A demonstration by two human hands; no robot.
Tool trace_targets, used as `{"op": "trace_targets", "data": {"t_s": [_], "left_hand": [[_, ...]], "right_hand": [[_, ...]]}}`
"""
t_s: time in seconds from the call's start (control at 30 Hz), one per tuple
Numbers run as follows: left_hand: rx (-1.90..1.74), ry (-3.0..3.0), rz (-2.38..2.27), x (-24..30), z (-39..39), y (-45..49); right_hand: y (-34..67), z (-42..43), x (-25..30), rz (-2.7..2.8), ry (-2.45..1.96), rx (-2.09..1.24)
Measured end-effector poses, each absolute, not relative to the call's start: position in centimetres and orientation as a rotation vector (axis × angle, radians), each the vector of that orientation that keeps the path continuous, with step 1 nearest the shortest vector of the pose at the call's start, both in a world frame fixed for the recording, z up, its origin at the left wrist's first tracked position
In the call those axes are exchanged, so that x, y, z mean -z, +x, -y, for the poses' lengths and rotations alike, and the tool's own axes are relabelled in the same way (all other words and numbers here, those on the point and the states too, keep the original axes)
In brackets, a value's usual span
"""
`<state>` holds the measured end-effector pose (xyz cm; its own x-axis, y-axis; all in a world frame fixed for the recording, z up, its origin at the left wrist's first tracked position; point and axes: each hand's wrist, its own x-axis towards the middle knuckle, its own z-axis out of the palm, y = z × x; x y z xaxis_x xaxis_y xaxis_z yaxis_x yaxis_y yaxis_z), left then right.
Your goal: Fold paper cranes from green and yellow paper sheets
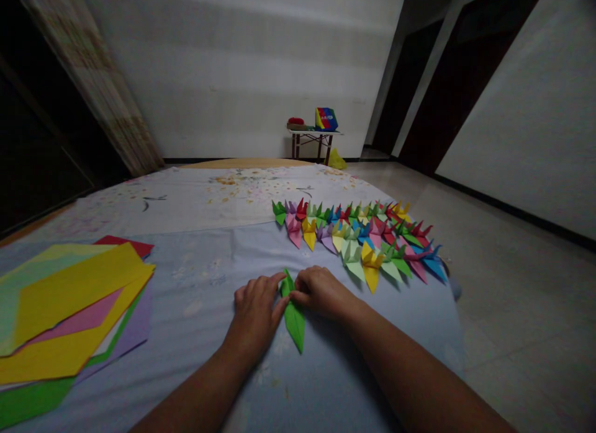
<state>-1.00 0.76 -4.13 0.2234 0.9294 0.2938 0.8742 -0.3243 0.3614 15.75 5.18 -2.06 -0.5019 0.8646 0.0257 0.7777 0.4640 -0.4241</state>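
A green folded paper (295,324), long and diamond-shaped, lies on the cloth between my hands with its lower point toward me. At its upper left edge, the thumb and forefinger of my left hand (259,304) grip the paper. From the other side my right hand (322,290) pinches it near the middle, fingers curled. Fingertips of both hands partly cover the upper half of the paper. Beyond my right hand stand rows of colourful paper cranes (371,265), in green, yellow, pink, red, blue and purple.
Loose coloured paper sheets (84,296) overlap in a pile at the left. A pale blue flowered tablecloth (200,358) covers the table, whose right edge drops to a tiled floor (512,309). Against the far wall, a small table (316,133) bears a colourful box (326,119).
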Motion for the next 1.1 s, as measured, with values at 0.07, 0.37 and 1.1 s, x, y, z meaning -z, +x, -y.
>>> {"op": "trace_targets", "data": {"t_s": [0.07, 0.37, 1.1], "left_hand": [[-0.666, 2.403, -1.733, 4.1, -0.7, -1.0], [-0.583, 2.501, -1.774, 3.6, -0.5, -1.0], [-0.396, 2.689, -1.570, 2.0, 0.6, -0.3]], "right_hand": [[15.7, -5.2, 2.1, 2.481, -1.437, -0.526], [15.9, -5.0, 1.9, 2.419, -1.535, -0.475], [15.6, -5.7, 2.0, 2.385, -1.639, -0.475]]}}
